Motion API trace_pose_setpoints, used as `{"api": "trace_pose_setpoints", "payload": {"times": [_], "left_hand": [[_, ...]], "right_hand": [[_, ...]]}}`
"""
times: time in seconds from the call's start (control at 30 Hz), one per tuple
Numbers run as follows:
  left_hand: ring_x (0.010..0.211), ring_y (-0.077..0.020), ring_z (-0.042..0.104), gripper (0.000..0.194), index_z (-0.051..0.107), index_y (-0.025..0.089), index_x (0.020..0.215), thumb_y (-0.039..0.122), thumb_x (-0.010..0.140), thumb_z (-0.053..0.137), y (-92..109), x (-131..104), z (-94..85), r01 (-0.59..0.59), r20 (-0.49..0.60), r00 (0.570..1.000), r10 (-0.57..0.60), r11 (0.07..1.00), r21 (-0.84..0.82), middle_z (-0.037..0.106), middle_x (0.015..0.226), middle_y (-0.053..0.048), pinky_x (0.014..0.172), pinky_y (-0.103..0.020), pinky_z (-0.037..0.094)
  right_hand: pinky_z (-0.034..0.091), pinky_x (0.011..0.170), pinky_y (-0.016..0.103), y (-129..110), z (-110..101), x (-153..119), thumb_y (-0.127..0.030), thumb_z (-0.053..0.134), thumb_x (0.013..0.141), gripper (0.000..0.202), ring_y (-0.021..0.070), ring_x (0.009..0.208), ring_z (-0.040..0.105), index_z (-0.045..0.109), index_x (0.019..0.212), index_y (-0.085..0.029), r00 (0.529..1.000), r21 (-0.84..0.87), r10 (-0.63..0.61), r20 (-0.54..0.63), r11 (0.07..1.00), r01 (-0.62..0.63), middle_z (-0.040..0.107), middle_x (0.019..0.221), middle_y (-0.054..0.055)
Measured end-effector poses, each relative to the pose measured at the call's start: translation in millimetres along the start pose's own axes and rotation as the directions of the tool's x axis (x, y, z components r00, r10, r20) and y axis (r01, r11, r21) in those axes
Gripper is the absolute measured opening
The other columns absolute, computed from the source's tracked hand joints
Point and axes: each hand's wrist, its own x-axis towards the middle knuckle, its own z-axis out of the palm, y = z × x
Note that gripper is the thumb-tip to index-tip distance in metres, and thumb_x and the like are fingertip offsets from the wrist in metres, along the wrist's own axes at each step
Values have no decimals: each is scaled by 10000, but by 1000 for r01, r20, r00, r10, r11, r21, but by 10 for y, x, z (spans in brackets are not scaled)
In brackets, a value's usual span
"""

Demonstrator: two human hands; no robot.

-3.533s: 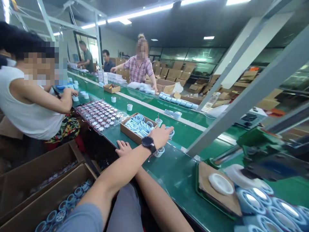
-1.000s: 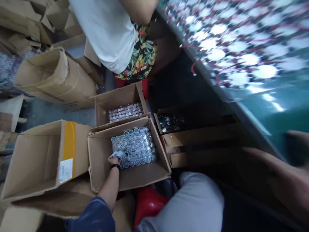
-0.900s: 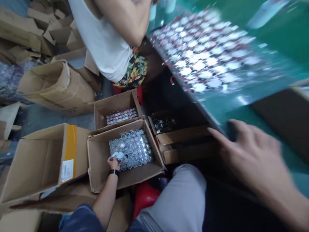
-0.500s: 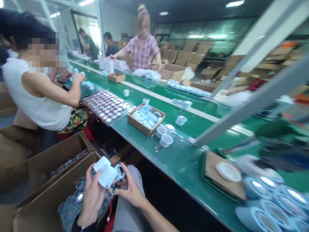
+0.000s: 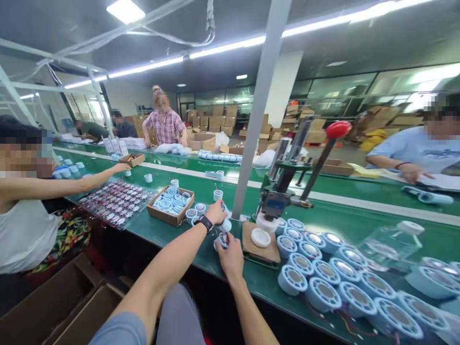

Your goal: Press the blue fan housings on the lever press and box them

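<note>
Over the green table (image 5: 201,258), my left hand (image 5: 215,214) reaches forward with curled fingers at a light blue part; its exact hold is partly hidden. Closer to the table's front edge, my right hand (image 5: 231,255) grips a light blue round housing (image 5: 222,241) with dark wires at its top. A cardboard tray of blue rings (image 5: 170,206) stands left of my hands, with a few blue housings beside it. Just right of my hands is a hand press with a red knob (image 5: 338,130), a white disc (image 5: 260,238) on its base.
Many blue round units (image 5: 325,293) cover the table at the right, near a clear plastic bottle (image 5: 391,247). A grey post (image 5: 255,110) rises beyond my hands. At left, a person's arm (image 5: 72,184) reaches over the table. Cardboard boxes (image 5: 86,306) stand at lower left.
The view has swung right and up. My hands have moved from above the open box at my lap to the table, beside the press. The person at left now reaches forward.
</note>
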Motion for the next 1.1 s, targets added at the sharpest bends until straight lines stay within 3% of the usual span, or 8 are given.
{"api": "trace_pose_setpoints", "payload": {"times": [0.2, 0.33, 0.47, 0.63, 0.73, 0.83, 0.97, 1.1], "left_hand": [[1043, -230, 616, 375, 549, 160, 1258, 335, 934, 621, -63, 300, 294, 29, 47, 998, -49, 933, 358, 586, 1217, -102, 890, -429, 554], [1081, -243, 596, 382, 546, 162, 1265, 343, 935, 615, -249, 298, 312, -36, 64, 998, 5, 863, 503, 559, 1265, -109, 915, -449, 538], [1196, -278, 518, 370, 540, 183, 1285, 319, 944, 587, -385, 256, 251, -119, 66, 993, 100, 796, 594, 515, 1330, -109, 981, -488, 477], [1278, -360, 441, 362, 575, 127, 1272, 154, 923, 484, -467, 269, 225, -62, -25, 994, 103, 753, 655, 530, 1304, -218, 1020, -558, 377], [1304, -415, 414, 411, 557, 65, 1299, 149, 909, 453, -484, 287, 239, 36, -107, 993, 46, 753, 657, 484, 1358, -280, 1014, -626, 350], [1369, -413, 353, 503, 454, 115, 1422, 247, 937, 458, -524, 159, 242, 42, -124, 991, 50, 764, 644, 398, 1475, -249, 1061, -656, 307], [1452, -385, 227, 633, 368, 254, 1485, 482, 918, 532, -671, -259, 267, -128, -82, 970, 229, 767, 628, 296, 1569, -170, 1123, -677, 231], [1443, -421, 240, 534, 479, 207, 1416, 419, 930, 533, -893, -568, 320, -207, -33, 957, 289, 759, 618, 324, 1551, -197, 1097, -710, 259]], "right_hand": [[524, 773, 374, -217, 271, 181, -256, 578, 845, 437, 325, 1096, 558, 567, 1264, -130, 997, -21, -57, -44, 998, 56, 550, 1121, 143], [527, 858, 313, -259, 418, 115, -139, 570, 786, 426, 253, 1106, 582, 594, 1212, -142, 983, 26, -183, 7, 983, 183, 558, 1183, 118], [488, 941, 240, -157, 339, 154, -23, 447, 746, 505, 170, 1099, 592, 619, 1195, -181, 971, 70, -237, 8, 969, 236, 541, 1248, 83], [385, 1073, 267, -255, 154, 960, -24, 353, 811, 545, 190, 1232, 493, 579, 1291, -148, 988, 18, -136, -72, 990, 138, 499, 1294, 124], [375, 1075, 290, -461, 217, 1603, -58, 410, 859, 542, 211, 1225, 494, 526, 1377, -171, 995, -47, -97, -32, 994, 96, 471, 1331, 136], [383, 1080, 412, -577, 347, 2051, -111, 508, 891, 540, 272, 1291, 435, 474, 1421, -206, 999, -138, -30, 20, 990, 33, 374, 1444, 137], [424, 1040, 507, -523, 447, 2320, -278, 573, 941, 458, 291, 1297, 419, 479, 1382, -202, 993, -250, 65, 98, 967, -38, 374, 1455, 113], [489, 935, 425, -464, 493, 2284, -290, 525, 960, 412, 259, 1184, 508, 503, 1361, -196, 982, -342, 108, 154, 938, -50, 441, 1354, 131]]}}
